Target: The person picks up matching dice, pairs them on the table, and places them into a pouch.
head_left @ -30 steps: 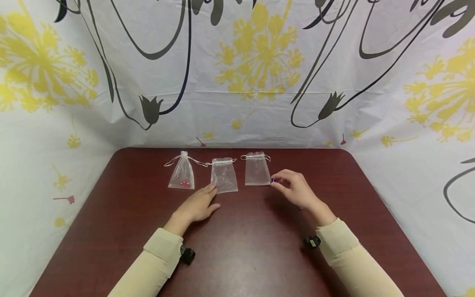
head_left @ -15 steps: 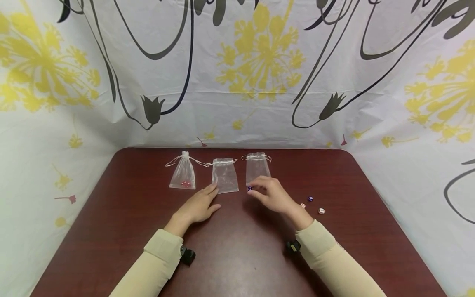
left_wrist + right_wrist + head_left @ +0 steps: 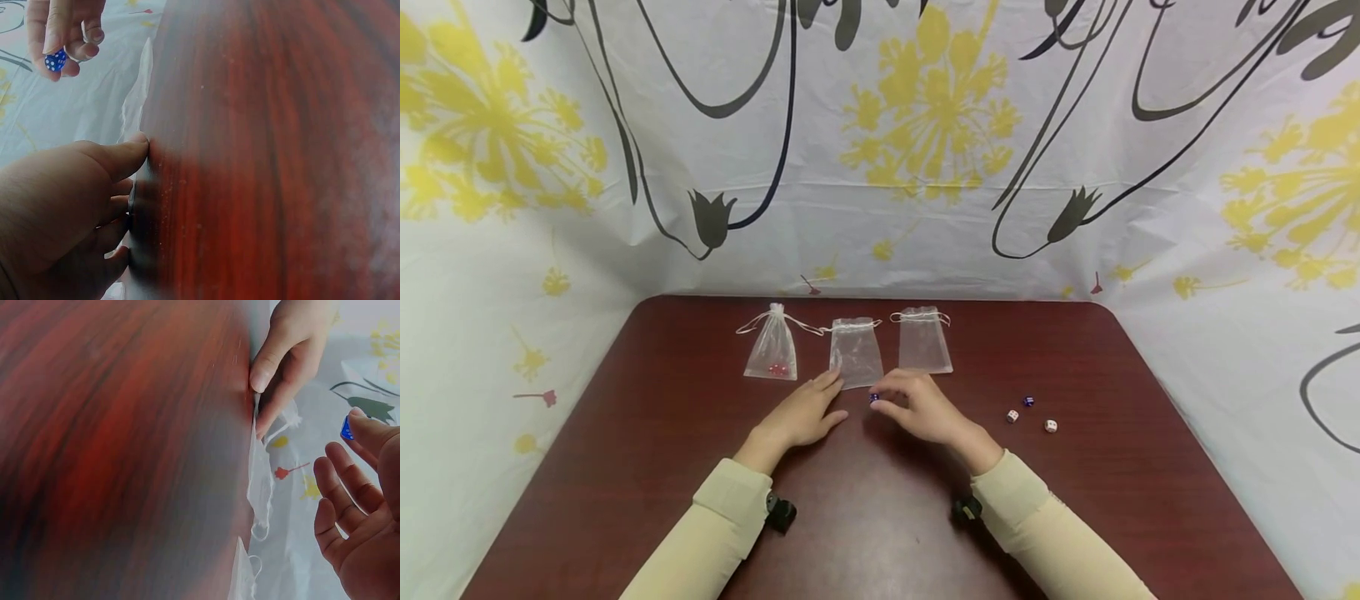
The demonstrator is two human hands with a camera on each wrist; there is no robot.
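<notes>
Between thumb and forefinger my right hand point(image 3: 921, 408) pinches a blue die point(image 3: 55, 60) with white dots, held above the table in both wrist views. In the head view this die is just right of the middle organza bag's bottom edge. My left hand point(image 3: 799, 415) rests flat on the table, fingers straight, its fingertips on the lower left corner of that middle bag point(image 3: 856, 354), which lies flat. To the left, a drawn-up organza bag point(image 3: 772, 343) has red dice point(image 3: 778, 369) in its bottom. Another flat bag point(image 3: 925, 343) lies right of the middle one.
On the table point(image 3: 880, 517), right of my right hand, lie a second blue die point(image 3: 1028, 401), a white die point(image 3: 1012, 416) and another white die point(image 3: 1051, 426). A patterned cloth point(image 3: 880, 217) hangs behind the table and at its sides.
My right hand has carried the blue die leftward, from beside the right bag to near the middle bag, uncovering the loose dice at right. The left hand has stayed in place.
</notes>
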